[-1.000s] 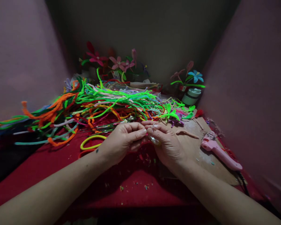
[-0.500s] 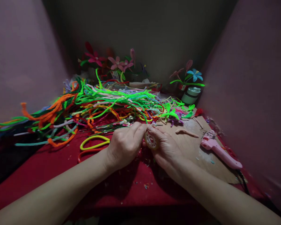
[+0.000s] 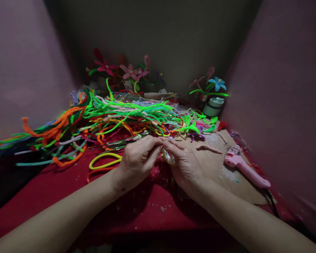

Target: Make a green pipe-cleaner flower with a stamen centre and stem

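My left hand [image 3: 139,158] and my right hand [image 3: 185,163] meet at the middle of the red cloth [image 3: 55,189], fingers pinched together. Between them is a small white round spool [image 3: 169,157], held in my right hand's fingers. My left hand's fingertips pinch at its top edge; what they grip is too small to make out. Just beyond the hands lies a big heap of coloured pipe cleaners [image 3: 107,116], mostly green and orange.
A yellow pipe-cleaner loop [image 3: 103,161] lies left of my hands. A pink glue gun [image 3: 244,169] rests on a cardboard sheet [image 3: 226,168] at the right. Pipe-cleaner flowers [image 3: 129,72] and a small green pot [image 3: 213,106] stand at the back.
The white spool, first hidden between my fingers, has turned: flat face towards me, then edge-on. Both hands stayed in place, fingertips working together.
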### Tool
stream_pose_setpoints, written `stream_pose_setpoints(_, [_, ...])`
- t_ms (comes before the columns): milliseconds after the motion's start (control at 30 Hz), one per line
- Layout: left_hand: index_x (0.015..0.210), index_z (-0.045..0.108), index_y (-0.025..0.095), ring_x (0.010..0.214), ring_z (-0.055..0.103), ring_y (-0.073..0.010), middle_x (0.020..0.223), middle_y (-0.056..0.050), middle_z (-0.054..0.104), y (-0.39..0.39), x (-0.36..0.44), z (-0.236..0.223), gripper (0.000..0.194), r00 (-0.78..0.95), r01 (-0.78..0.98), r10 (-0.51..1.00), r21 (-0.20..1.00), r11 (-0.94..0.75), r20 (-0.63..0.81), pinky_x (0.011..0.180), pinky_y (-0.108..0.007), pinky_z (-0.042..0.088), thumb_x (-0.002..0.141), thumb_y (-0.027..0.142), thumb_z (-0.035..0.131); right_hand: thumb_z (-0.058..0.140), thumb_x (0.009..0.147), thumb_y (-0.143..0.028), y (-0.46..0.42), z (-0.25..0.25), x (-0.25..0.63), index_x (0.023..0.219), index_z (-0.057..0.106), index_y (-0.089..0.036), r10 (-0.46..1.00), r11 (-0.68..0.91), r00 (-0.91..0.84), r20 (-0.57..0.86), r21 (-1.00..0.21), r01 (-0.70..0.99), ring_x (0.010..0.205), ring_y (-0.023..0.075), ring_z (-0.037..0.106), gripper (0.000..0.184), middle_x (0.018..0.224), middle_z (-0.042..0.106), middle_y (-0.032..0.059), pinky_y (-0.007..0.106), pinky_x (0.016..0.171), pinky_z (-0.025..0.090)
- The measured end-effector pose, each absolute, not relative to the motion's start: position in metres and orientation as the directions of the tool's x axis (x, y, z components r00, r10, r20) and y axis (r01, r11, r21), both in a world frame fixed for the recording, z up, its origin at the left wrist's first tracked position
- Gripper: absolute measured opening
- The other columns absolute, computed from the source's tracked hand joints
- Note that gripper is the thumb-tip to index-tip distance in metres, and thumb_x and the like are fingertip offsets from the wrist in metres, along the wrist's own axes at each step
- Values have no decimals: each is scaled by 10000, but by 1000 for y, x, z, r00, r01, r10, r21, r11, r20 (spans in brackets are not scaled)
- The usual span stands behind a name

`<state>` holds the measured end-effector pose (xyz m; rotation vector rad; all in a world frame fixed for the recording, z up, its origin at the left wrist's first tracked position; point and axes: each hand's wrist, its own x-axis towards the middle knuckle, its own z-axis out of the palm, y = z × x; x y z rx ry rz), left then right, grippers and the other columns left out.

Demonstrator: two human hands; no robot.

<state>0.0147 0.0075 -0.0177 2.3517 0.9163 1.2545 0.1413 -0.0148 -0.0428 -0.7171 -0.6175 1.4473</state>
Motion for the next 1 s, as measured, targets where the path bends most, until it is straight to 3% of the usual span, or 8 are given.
stream_pose_setpoints(167, [724,628,133,381,434,-53,459,44,526,2,17,-1,93,347,103,923,972,-213,165,385,-158,327,767,201,582,706,652,-181,-15,-37,143,743,717,-183,999,37,26,27,-769,-638,928,184,566,92,923,672,29,301,815,432])
stream_pose_setpoints(333, [678,585,127,306,373,-31,396,50,496,10,12,-1,123,477,-106,876,985,139,-72,320,-134,253,760,217,600,695,629,-167,-15,-35,145,730,712,-192,999,-13,-32,8,-795,-607,880,192,581,105,923,674,32,325,766,441])
stream_pose_setpoints(567, [608,527,136,249,296,-31,339,61,419,18,9,-8,195,641,-148,752,936,319,-155,270,-137,233,789,210,523,695,611,-140,-10,-34,146,676,707,-194,999,34,-10,49,-808,-588,899,182,575,85,959,662,32,314,759,432])
stream_pose_setpoints(667, [647,531,138,268,360,-43,377,49,476,14,11,-5,199,596,-83,797,979,184,-99,295,-145,274,818,236,503,694,603,-134,-9,-35,146,652,703,-192,999,43,15,42,-798,-601,879,180,575,76,906,671,30,317,764,431])
stream_pose_setpoints(767, [757,573,136,388,503,-85,501,17,574,9,13,-6,125,493,99,864,980,-174,104,405,-192,409,815,237,526,690,588,-122,-9,-36,146,632,700,-195,998,51,53,23,-773,-632,817,162,577,86,811,676,10,308,759,427])
stream_pose_setpoints(833, [802,597,132,515,566,-113,614,-17,620,8,12,-11,99,446,267,813,811,-520,374,515,-228,459,804,218,548,688,572,-110,-9,-36,146,627,703,-195,997,51,71,7,-762,-646,766,146,575,103,766,677,-2,298,757,423])
stream_pose_setpoints(900, [815,602,127,639,593,-137,718,-53,646,10,11,-19,98,475,383,628,498,-778,616,612,-254,470,820,181,520,685,567,-106,-9,-36,146,630,706,-192,997,45,80,-8,-761,-647,743,140,574,109,749,680,-4,293,758,420])
stream_pose_setpoints(1000, [845,578,135,696,589,-137,770,-59,642,13,11,-28,134,565,454,459,206,-867,685,658,-254,469,856,137,445,680,580,-108,-8,-37,146,642,709,-187,996,37,85,-22,-770,-637,754,144,577,104,747,685,0,284,753,419])
